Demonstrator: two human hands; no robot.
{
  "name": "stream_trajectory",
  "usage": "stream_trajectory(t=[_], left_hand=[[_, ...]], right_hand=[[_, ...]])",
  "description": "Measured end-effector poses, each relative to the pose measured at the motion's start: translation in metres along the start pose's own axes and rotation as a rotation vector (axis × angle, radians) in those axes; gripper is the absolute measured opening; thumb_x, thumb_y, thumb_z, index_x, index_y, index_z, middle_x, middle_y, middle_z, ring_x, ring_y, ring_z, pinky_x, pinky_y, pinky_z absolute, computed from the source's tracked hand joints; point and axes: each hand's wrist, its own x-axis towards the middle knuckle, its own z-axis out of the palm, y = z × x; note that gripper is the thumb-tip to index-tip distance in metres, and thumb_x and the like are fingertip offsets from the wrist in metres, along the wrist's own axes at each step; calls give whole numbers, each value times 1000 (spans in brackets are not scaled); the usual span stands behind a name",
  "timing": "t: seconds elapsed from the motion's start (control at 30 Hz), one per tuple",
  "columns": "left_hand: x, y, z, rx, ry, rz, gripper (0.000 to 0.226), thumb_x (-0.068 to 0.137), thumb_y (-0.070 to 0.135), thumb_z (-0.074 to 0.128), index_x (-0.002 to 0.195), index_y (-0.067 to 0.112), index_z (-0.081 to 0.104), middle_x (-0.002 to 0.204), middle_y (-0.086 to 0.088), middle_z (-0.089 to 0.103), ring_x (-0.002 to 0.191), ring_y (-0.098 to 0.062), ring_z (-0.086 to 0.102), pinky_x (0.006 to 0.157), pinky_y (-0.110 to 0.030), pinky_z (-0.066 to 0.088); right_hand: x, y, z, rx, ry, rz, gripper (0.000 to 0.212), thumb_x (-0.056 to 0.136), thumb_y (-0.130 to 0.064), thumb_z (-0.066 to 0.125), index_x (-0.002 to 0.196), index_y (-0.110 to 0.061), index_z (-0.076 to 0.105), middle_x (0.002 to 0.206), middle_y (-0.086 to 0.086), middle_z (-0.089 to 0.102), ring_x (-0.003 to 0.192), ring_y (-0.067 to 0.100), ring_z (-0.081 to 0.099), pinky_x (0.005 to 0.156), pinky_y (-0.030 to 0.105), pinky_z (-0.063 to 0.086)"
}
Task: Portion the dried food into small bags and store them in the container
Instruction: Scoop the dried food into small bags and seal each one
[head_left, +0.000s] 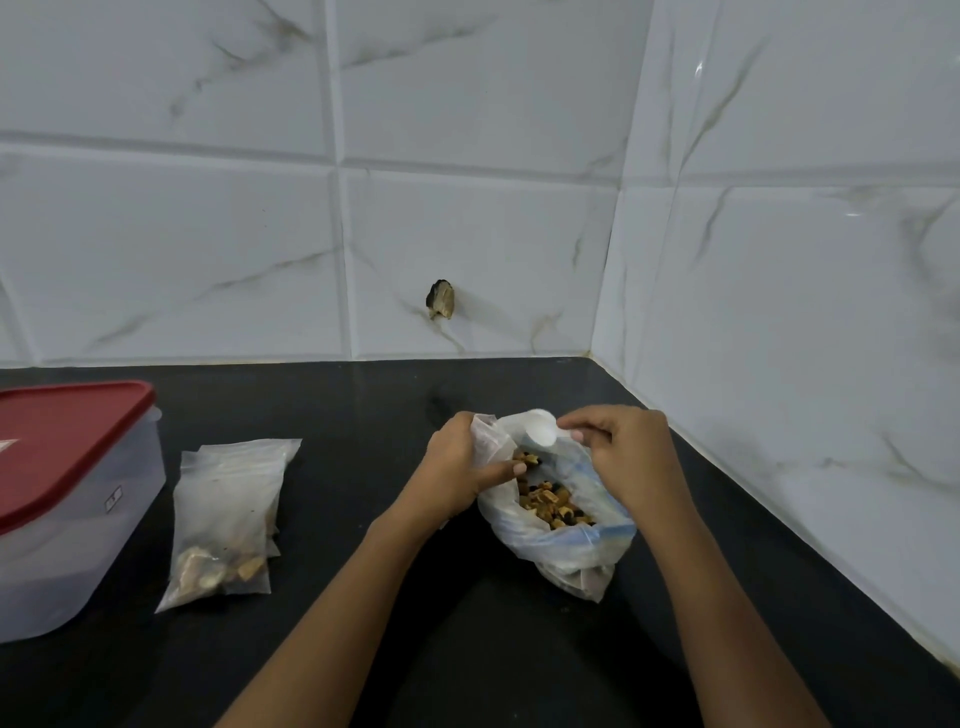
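Observation:
A large clear plastic bag (563, 545) lies open on the black counter, with brown and dark dried food (553, 501) showing inside. My left hand (460, 465) grips a small clear bag (485, 439) at the big bag's left rim, its index finger pointing into the food. My right hand (621, 452) pinches the handle of a white scoop (537, 428) held over the opening. Filled small bags (226, 519) lie stacked to the left. A clear container (67, 551) with a red lid (57, 447) stands at the far left, closed.
The black counter (363, 649) ends at white marble-look tiled walls behind and on the right, forming a corner. A chipped hole (441, 300) marks the back wall tile. The counter's front edge is out of view.

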Motion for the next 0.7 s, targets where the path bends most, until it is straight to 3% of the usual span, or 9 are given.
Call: stream_trajectory(t=[0.07,0.13,0.2,0.27,0.4,0.5,0.7], left_hand=[[2,-2,0,78,10,-35,62,77,26,73,130,15,42,125,-1,48,118,-18,46,96,-32,43],[2,-4,0,110,8,-73,61,79,23,71,131,16,41,129,-4,48,121,-22,45,99,-36,43],[1,-5,-1,117,7,-99,60,80,18,68,133,15,39,130,-5,46,117,-19,47,91,-30,42],[0,-4,-1,111,2,-106,58,80,14,66,132,13,39,128,-6,47,107,-15,48,81,-24,40],[0,-1,-1,64,15,-122,54,81,10,63,130,9,40,125,-8,49,100,-12,47,74,-20,39],[0,0,0,35,28,-145,52,83,8,61,130,8,40,122,-7,49,99,-12,47,75,-23,38],[-2,2,0,-34,12,-180,51,82,6,60,129,9,40,120,-6,50,101,-14,48,79,-26,41]], right_hand=[[1,-1,3,-190,-123,66,29,89,-3,54,105,-18,72,106,5,70,90,17,64,78,18,49],[11,-9,8,-383,-362,113,36,92,-6,50,120,-23,63,121,5,62,107,24,60,90,30,49],[25,-20,11,-595,-655,193,45,94,-14,49,137,-27,45,139,7,44,125,27,47,102,33,40],[32,-26,16,-683,-772,203,53,93,-14,53,141,-29,38,141,9,36,128,28,41,105,34,37],[13,-18,20,-667,-588,2,47,91,-4,49,129,-31,55,122,8,51,104,23,56,88,28,48],[13,-11,22,-560,-447,-1,39,93,-8,47,122,-30,61,118,6,54,92,19,55,84,26,47],[17,-17,25,-661,-576,37,43,92,-8,50,129,-30,55,123,8,48,106,24,55,88,28,46]])
